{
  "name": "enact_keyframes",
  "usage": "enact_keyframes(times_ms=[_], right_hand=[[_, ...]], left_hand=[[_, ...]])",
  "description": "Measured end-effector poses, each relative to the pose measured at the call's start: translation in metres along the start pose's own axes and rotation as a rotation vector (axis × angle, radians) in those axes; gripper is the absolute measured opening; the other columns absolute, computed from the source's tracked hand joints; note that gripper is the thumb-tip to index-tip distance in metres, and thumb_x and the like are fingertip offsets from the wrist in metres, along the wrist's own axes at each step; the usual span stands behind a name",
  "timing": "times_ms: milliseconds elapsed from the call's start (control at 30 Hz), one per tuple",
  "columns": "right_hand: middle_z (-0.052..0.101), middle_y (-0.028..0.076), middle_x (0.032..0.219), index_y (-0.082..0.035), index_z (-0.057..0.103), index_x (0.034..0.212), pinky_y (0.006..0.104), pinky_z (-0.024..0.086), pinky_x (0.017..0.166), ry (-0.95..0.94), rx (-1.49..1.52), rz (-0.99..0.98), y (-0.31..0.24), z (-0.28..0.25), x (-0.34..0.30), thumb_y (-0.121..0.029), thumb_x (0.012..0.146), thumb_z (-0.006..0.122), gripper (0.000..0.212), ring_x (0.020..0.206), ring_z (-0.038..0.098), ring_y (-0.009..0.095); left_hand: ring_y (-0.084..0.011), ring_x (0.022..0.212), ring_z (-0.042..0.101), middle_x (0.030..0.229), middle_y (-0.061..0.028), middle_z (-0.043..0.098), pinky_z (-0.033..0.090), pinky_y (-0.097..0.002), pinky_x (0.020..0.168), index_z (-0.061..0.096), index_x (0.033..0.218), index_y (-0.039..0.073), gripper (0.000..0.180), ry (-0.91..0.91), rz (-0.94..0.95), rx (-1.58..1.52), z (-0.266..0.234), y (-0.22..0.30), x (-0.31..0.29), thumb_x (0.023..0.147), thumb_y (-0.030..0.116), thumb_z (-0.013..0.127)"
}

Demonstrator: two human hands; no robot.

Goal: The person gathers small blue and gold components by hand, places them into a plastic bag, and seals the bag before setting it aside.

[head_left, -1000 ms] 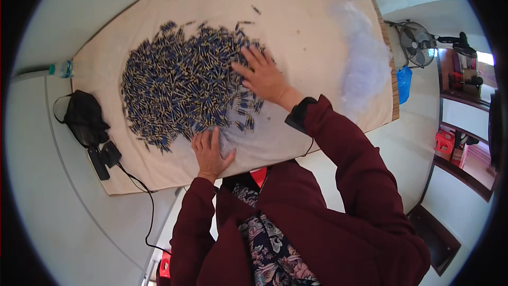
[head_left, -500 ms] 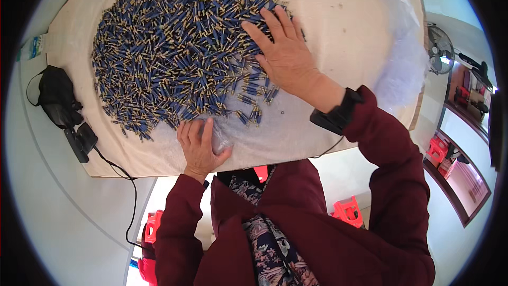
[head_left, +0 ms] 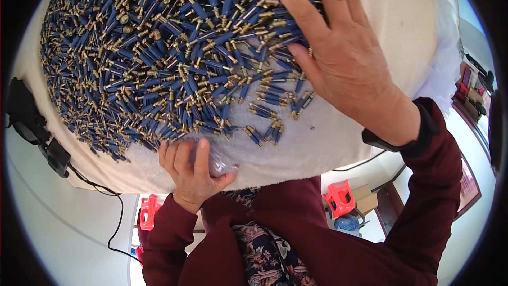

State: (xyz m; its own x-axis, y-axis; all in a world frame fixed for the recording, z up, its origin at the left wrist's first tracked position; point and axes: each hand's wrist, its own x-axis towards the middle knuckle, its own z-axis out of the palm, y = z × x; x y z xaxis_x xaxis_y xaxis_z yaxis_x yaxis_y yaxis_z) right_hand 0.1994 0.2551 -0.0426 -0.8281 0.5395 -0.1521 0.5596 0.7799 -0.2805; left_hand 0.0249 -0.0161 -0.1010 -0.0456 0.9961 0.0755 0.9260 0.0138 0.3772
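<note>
Blue pins, right hand spread flat

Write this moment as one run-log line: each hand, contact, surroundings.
right hand: flat on pile of blue-brass parts | left hand: holding clear bag at cloth edge | black device at left

workshop, heaped blue-and-brass parts, cloth-covered table
</note>
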Motion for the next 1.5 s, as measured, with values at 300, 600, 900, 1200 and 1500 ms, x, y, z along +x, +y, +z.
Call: enact_keyframes(times_ms=[300, 600, 900, 1200, 1500], right_hand=[[0.034, 0.027, 0.133, -0.003, 0.031, 0.141, 0.0471, 0.035, 0.103, -0.125, 0.117, 0.098, -0.015, 0.007, 0.011, -0.019, 0.089, 0.06, 0.061, 0.123, 0.039, 0.04], [0.037, 0.024, 0.129, 0.001, 0.028, 0.141, 0.0404, 0.038, 0.1, -0.245, 0.162, 0.205, -0.028, -0.001, 0.006, -0.018, 0.09, 0.058, 0.063, 0.115, 0.044, 0.042], [0.033, 0.029, 0.142, -0.012, 0.023, 0.147, 0.0497, 0.033, 0.106, 0.318, -0.099, 0.134, -0.013, 0.061, -0.024, -0.039, 0.085, 0.062, 0.078, 0.129, 0.034, 0.048], [0.035, 0.032, 0.137, -0.011, 0.04, 0.139, 0.0505, 0.03, 0.107, 0.354, 0.107, 0.157, -0.044, 0.066, -0.042, -0.052, 0.081, 0.063, 0.075, 0.125, 0.035, 0.051], [0.025, 0.021, 0.148, -0.017, 0.04, 0.14, 0.0597, 0.023, 0.108, 0.336, -0.198, -0.307, -0.081, 0.093, -0.051, -0.034, 0.085, 0.059, 0.06, 0.134, 0.025, 0.047]], left_hand=[[-0.0317, 0.096, 0.047, 0.109, -0.0144, 0.046, 0.03, -0.0543, 0.098, 0.049, 0.125, 0.009, 0.069, 0.057, 0.018, 0.005, 0.009, -0.001, -0.009, 0.082, 0.062, 0.054], [-0.0375, 0.111, 0.039, 0.122, -0.0203, 0.041, 0.029, -0.0513, 0.101, 0.036, 0.137, 0.0, 0.089, 0.007, 0.067, 0.022, 0.004, 0.001, 0.0, 0.069, 0.047, 0.069], [-0.0369, 0.11, 0.039, 0.117, -0.0191, 0.043, 0.03, -0.0481, 0.098, 0.036, 0.137, 0.0, 0.09, 0.263, 0.19, 0.043, 0.005, 0.004, -0.011, 0.064, 0.037, 0.074], [-0.0346, 0.106, 0.044, 0.112, -0.0176, 0.048, 0.032, -0.0451, 0.094, 0.049, 0.127, 0.002, 0.074, 0.306, 0.281, 0.021, 0.0, 0.009, -0.019, 0.066, 0.038, 0.072], [-0.0344, 0.104, 0.044, 0.111, -0.018, 0.048, 0.032, -0.0467, 0.091, 0.051, 0.126, 0.008, 0.064, 0.309, 0.347, 0.178, 0.002, 0.013, -0.011, 0.073, 0.039, 0.068]])
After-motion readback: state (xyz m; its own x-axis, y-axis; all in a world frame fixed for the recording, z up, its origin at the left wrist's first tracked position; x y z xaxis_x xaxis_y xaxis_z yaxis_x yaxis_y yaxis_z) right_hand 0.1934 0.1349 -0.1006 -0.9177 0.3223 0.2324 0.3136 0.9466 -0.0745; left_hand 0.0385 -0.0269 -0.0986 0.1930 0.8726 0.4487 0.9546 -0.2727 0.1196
